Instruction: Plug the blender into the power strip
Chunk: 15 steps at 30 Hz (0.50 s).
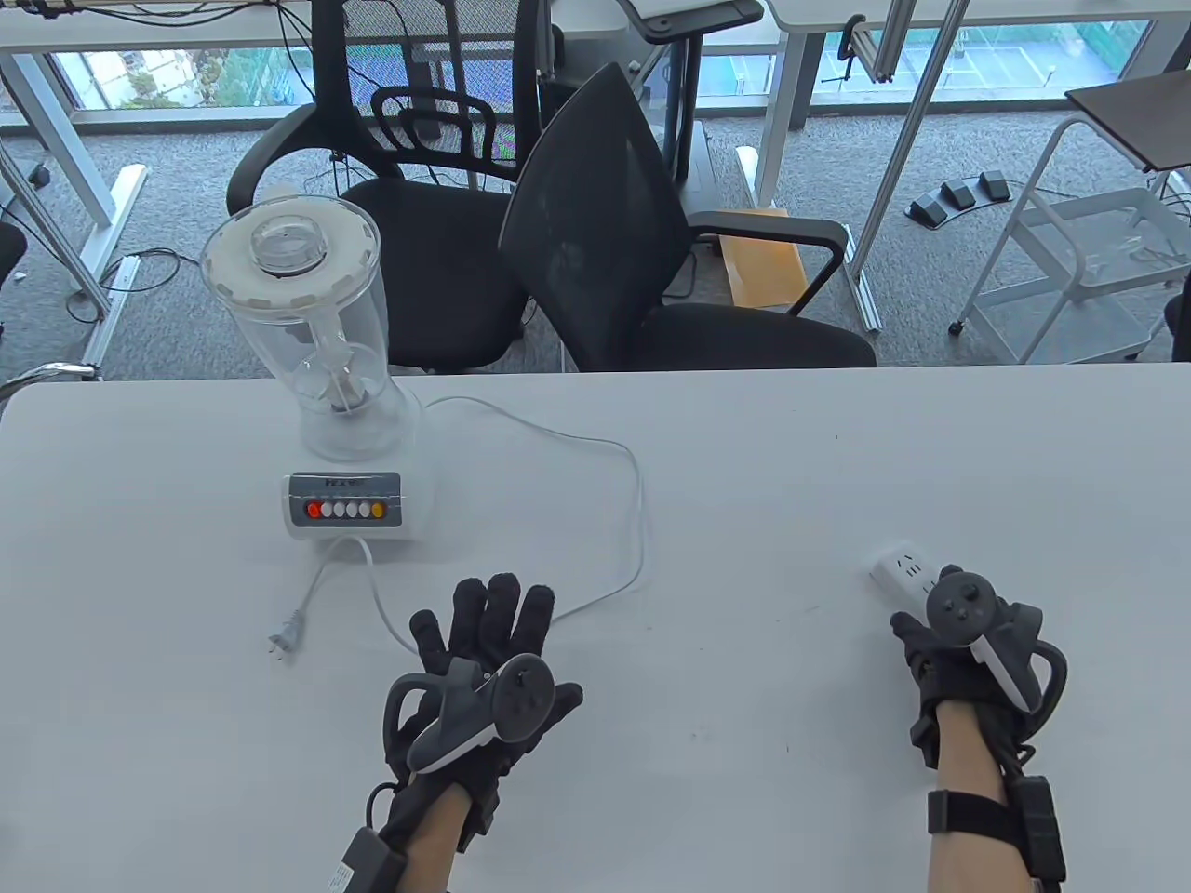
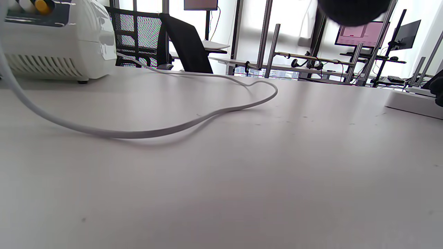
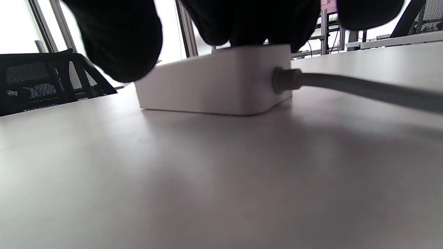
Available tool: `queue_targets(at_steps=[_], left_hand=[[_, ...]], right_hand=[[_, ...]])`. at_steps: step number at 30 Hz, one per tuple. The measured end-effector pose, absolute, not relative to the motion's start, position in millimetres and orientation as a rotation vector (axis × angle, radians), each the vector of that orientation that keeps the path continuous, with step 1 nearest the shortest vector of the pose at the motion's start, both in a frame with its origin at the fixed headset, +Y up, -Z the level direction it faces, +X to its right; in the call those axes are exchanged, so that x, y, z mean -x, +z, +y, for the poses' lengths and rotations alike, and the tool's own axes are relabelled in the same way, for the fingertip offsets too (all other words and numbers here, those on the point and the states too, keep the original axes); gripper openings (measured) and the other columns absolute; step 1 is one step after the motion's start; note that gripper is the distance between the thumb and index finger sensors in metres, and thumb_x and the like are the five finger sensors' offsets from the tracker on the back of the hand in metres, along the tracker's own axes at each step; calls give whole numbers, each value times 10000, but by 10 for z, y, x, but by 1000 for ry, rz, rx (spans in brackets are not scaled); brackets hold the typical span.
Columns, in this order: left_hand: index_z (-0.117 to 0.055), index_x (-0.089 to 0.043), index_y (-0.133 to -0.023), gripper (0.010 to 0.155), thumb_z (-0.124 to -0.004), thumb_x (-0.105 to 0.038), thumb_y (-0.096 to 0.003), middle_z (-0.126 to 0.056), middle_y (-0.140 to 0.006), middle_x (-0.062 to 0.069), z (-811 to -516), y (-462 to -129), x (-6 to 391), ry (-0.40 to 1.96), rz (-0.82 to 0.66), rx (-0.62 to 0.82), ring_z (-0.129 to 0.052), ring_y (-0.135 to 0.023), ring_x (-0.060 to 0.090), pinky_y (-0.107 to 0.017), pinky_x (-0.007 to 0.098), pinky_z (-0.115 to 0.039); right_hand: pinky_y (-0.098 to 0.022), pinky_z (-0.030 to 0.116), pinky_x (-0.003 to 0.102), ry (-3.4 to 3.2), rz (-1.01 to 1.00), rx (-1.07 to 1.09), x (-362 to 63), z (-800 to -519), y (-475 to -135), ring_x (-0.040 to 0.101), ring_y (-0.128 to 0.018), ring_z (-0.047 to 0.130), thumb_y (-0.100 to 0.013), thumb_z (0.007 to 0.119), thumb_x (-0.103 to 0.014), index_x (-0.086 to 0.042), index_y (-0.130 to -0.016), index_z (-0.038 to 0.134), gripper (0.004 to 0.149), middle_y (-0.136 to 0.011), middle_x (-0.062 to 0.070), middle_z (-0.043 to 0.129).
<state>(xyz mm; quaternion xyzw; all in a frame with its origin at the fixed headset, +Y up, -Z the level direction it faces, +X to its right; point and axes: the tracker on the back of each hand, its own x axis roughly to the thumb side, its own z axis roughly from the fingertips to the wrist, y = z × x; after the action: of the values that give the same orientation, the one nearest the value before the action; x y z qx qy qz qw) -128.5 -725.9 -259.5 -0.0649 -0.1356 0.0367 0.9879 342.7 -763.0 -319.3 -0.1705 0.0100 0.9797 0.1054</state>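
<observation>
A white blender (image 1: 326, 391) with a clear jar stands at the table's back left; its base also shows in the left wrist view (image 2: 59, 45). Its white cord (image 1: 640, 502) loops right, runs back under my left hand (image 1: 493, 619) and ends in a loose plug (image 1: 284, 642) on the table, left of that hand. My left hand lies flat with fingers spread and holds nothing. A white power strip (image 1: 907, 569) lies at the right; my right hand (image 1: 930, 642) holds it, fingers (image 3: 121, 41) on its top (image 3: 214, 86).
The power strip's grey cable (image 3: 363, 90) leads off to the right. Two black office chairs (image 1: 605, 270) stand behind the table's far edge. The cord's loop (image 2: 207, 117) lies on the table (image 1: 744, 465) between the blender and the strip.
</observation>
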Motion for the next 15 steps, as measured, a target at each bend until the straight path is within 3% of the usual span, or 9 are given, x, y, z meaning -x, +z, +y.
queue_targets(at_steps=[6,15], left_hand=[[16,-281,-1098,971,-595,-691,-464,-68,-1242,175,-7255,-2591,1282,73,-273,132,-128,-1163,532,-704,836,-191],[0,-287,-1104,963,-597,-690,-465,-76,-1245,176,-7247,-2584,1273,63,-275,129,-131,-1166,531,-704,836,-194]], right_hand=[[-604,500,766,2778,88,561,-3595,-7724,-3222,574,-929,619,-488,818,-340,-35,-1122,483,779,-1095,307,546],[-572,581,713,2784,63,586,-3550,-7703,-3302,595,-838,684,-427,874,-306,74,-1094,535,839,-1015,380,620]])
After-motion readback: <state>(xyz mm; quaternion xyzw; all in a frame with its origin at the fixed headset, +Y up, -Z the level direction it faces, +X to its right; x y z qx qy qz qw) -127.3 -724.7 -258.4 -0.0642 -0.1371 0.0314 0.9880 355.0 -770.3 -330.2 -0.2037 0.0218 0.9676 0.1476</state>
